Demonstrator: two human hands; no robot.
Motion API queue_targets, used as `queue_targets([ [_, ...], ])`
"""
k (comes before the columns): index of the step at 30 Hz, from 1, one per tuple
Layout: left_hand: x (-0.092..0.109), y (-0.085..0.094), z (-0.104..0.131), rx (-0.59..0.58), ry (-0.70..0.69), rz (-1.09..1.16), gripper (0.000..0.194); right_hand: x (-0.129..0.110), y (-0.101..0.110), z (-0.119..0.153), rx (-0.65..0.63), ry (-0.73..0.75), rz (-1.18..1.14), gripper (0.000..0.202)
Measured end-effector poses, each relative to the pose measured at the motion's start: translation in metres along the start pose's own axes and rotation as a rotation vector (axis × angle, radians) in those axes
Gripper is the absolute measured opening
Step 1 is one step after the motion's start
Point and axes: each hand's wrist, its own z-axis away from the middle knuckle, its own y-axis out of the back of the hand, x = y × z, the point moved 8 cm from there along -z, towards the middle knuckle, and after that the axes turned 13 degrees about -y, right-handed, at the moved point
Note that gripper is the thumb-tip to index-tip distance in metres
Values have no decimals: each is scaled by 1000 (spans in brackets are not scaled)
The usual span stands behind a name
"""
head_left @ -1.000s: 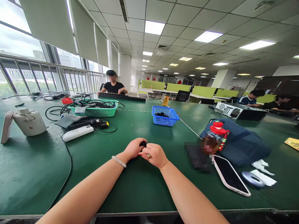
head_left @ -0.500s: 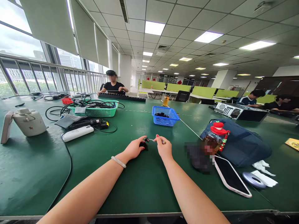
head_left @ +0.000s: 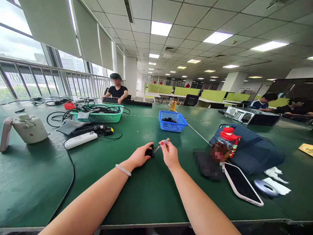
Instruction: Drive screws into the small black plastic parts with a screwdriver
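ahead of right hand (head_left: 170, 156): blue basket (head_left: 173, 127) | rightward: jar (head_left: 225, 143), phone (head_left: 243, 183)

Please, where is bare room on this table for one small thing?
Bare green tabletop lies between left forearm and right forearm, and between left hand and long white device. It is crowded around the green plastic basket and, at right, where clear red-lidded jar, navy fabric bag and pale-edged phone cluster.
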Motion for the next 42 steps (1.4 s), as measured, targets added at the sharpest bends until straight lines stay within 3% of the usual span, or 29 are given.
queue_targets([
  [4, 2, -1, 0, -11, -24, 45, 76, -11, -10, 7, -94, 93, 84, 29],
  [10, 2, -1, 1, 2, -42, 35, 75, -18, -1, 9, -15, 138, 68, 28],
  [18, 3, -2, 1, 9, -50, 61, 74, -12, -14, 6, -67, 114, 168, 16],
  [23, 6, 0, 0, 11, -51, 61, 63, -8, -9, 5, -12, 81, 134, 40],
  [31, 8, 1, 0, -7, -33, -2, 41, -17, -19, 9, -124, 175, 49, 32],
  [38, 6, 1, 1, -23, -16, -40, 40, -10, 10, 3, 132, 131, -38, 24],
  [42, 6, 0, 1, -25, -16, -42, 40, -8, 11, 2, 141, 109, -20, 21],
])
